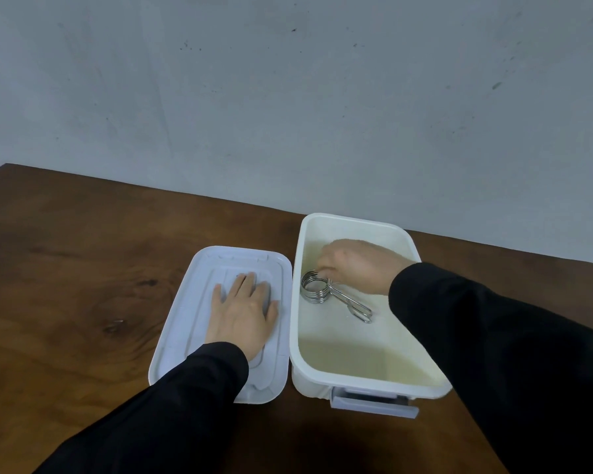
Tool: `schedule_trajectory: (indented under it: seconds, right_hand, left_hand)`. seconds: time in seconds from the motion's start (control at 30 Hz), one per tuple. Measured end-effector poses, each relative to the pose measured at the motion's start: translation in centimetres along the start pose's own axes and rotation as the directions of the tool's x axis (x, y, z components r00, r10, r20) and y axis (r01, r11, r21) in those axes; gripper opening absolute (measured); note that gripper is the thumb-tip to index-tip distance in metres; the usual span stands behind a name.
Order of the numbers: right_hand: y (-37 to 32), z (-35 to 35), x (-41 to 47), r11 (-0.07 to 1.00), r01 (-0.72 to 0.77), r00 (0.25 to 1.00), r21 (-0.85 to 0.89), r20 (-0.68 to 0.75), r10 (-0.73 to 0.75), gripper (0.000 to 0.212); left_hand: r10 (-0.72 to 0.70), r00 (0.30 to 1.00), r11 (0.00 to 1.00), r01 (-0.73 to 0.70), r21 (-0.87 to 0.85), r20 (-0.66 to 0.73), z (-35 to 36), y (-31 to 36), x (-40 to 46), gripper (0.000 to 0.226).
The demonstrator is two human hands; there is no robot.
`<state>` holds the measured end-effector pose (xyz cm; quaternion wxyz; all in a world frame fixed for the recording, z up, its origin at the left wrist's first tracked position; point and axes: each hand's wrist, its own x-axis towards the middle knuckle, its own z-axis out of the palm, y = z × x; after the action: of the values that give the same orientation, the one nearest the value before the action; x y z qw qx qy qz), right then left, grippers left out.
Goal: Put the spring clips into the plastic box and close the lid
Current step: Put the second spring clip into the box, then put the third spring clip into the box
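A white plastic box (356,379) stands open on the wooden table, right of centre. Inside it lies a metal spring clip (326,291), a coil with two long wire handles. My right hand (360,265) reaches down into the box, its fingertips touching the top of the coil. Whether the fingers still pinch it is hard to tell. The white lid (182,313) lies flat on the table just left of the box. My left hand (245,314) rests palm-down on the lid with its fingers spread.
The brown wooden table (72,268) runs left and toward me. A grey wall (288,97) rises right behind the box. A pale latch (374,403) sticks out from the box's near side.
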<state>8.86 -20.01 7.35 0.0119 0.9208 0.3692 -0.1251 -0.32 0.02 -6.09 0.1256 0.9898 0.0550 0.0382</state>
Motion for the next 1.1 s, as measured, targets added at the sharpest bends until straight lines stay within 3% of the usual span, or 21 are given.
schedule_trajectory:
  seconds: [0.13, 0.23, 0.3, 0.4, 0.57, 0.73, 0.9, 1.1]
  right_hand:
    - [2.1, -2.6, -3.8, 0.991, -0.08, 0.926, 0.103, -0.36, 0.113, 0.032]
    - [4.9, -2.9, -7.5, 0.935, -0.249, 0.836, 0.251, -0.431, 0.339, 0.042]
    - [6.7, -2.2, -10.2, 0.868, -0.382, 0.785, 0.319, -0.384, 0.486, 0.042]
    - [9.0, -0.1, -14.1, 0.759, -0.585, 0.726, 0.284, -0.233, 0.647, 0.037]
    - [11.0, 4.5, -18.6, 0.598, -0.775, 0.603, 0.205, -0.045, 0.796, 0.033]
    - [11.5, 7.8, -20.9, 0.507, -0.846, 0.514, 0.164, 0.001, 0.858, 0.025]
    - [11.0, 9.9, -21.4, 0.485, -0.862, 0.488, 0.151, -0.019, 0.873, 0.035]
    - [10.0, 10.0, -21.3, 0.452, -0.876, 0.451, 0.167, -0.044, 0.891, 0.026]
  left_hand:
    - [-0.007, 1.0, 1.0, 0.007, -0.009, 0.02, -0.5, 0.3, -0.1, 0.049]
    - [0.003, 1.0, 1.0, -0.003, -0.026, 0.008, -0.8, 0.4, -0.3, 0.047]
    - [0.015, 1.0, 0.999, -0.016, -0.031, -0.008, -0.9, 0.4, -0.4, 0.042]
    - [0.018, 1.0, 1.0, -0.018, -0.013, 0.001, -0.7, 0.3, -0.4, 0.04]
    - [0.029, 1.0, 1.0, -0.029, -0.002, 0.01, -0.7, 0.5, -0.6, 0.039]
    - [0.028, 0.999, 0.999, -0.029, 0.035, 0.017, -1.0, 0.8, -0.8, 0.039]
    - [0.024, 0.999, 0.999, -0.025, 0.043, 0.026, -1.0, 0.9, -0.8, 0.04]
    - [0.024, 0.999, 0.999, -0.026, 0.046, 0.037, -1.0, 0.9, -0.8, 0.042]
